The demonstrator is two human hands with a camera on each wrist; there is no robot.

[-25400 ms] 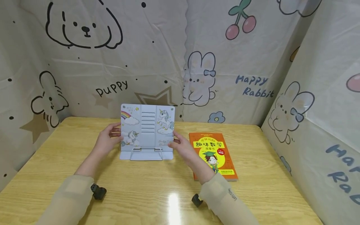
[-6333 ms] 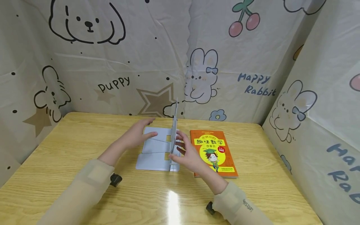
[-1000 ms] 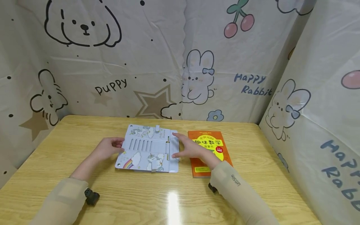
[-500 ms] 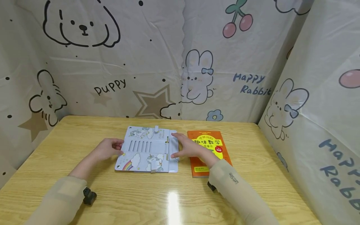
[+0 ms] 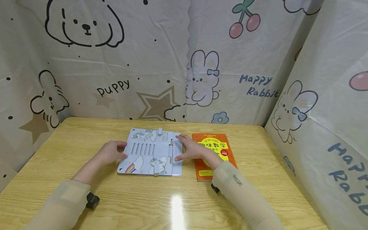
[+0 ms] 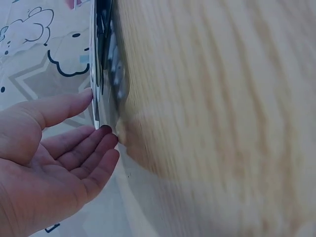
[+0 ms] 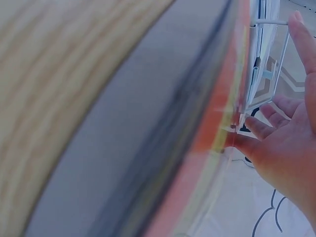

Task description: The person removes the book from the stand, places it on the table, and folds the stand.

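A pale metal book stand (image 5: 149, 152) with unicorn and rainbow prints lies folded down on the table, its ledge turned to the right. At its left edge is my left hand (image 5: 111, 151); thumb tip and fingertips touch that edge. The left wrist view shows this hand (image 6: 49, 163) with the thumb on the panel's upper face and loosely bent fingers by the tabletop. Along the ledge, my right hand (image 5: 192, 149) spreads thumb and fingers apart. In the right wrist view its thumb (image 7: 301, 42) reaches the wire bracket (image 7: 281, 59) of the stand.
An orange and yellow book (image 5: 211, 140) lies flat just right of the stand, partly under my right hand and forearm. The wooden table (image 5: 138, 204) ends at the back against a printed cloth (image 5: 115, 64), which also hangs at both sides.
Long before, the stand stood upright facing me; several seconds ago it was sideways, its panel raised. Now the panel lies folded down. Over the last second, hands and stand hardly move.
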